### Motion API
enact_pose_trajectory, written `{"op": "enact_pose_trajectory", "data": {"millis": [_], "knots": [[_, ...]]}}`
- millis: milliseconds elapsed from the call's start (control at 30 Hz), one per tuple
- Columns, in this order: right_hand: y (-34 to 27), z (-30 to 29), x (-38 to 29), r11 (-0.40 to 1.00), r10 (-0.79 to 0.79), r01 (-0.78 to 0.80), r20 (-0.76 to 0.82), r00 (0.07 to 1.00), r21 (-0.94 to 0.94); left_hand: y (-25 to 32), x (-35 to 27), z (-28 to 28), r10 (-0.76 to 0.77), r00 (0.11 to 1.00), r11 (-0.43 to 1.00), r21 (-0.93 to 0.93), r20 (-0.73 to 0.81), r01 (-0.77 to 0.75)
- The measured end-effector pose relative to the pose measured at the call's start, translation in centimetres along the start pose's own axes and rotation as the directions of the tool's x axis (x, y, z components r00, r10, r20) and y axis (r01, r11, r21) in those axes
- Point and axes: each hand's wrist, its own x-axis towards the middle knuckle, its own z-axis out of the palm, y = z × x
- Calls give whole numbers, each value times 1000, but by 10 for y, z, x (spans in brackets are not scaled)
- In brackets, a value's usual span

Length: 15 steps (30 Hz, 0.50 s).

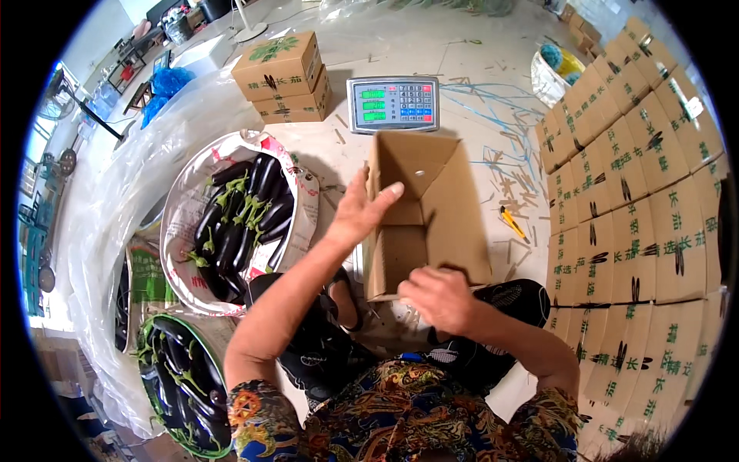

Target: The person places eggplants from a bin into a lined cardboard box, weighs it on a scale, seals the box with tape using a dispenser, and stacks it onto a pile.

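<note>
An open cardboard box (462, 225) stands in front of me, its bare inside facing up. My left hand (364, 211) straddles the box's left wall, with the thumb over the opening and the fingers along the outside. Curled over the near edge is my right hand (440, 297); its fingertips are partly hidden. Just beyond the box, an electronic scale's display panel (393, 105) shows lit green readouts and a keypad. A strip of metal, perhaps the scale's platform (358, 263), shows beside the box's left wall.
A white sack-lined basket (173, 231) of eggplants (234, 231) stands left, with a green-rimmed container (144, 369) of eggplants nearer me. Two closed cartons (280, 75) are stacked ahead. Printed cartons (623, 231) form a wall at right. A yellow utility knife (514, 223) lies among cardboard scraps.
</note>
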Motion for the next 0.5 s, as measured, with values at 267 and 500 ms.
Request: {"op": "enact_pose_trajectory", "data": {"millis": [267,500], "knots": [[12,27,-8,962,242,-262,-217,946,-71,-112,4,15,-63,980,980,174,-188,96],[156,62,-12,322,901,-801,98,424,505,-122,19,8,34,983,998,51,-182,-25]]}}
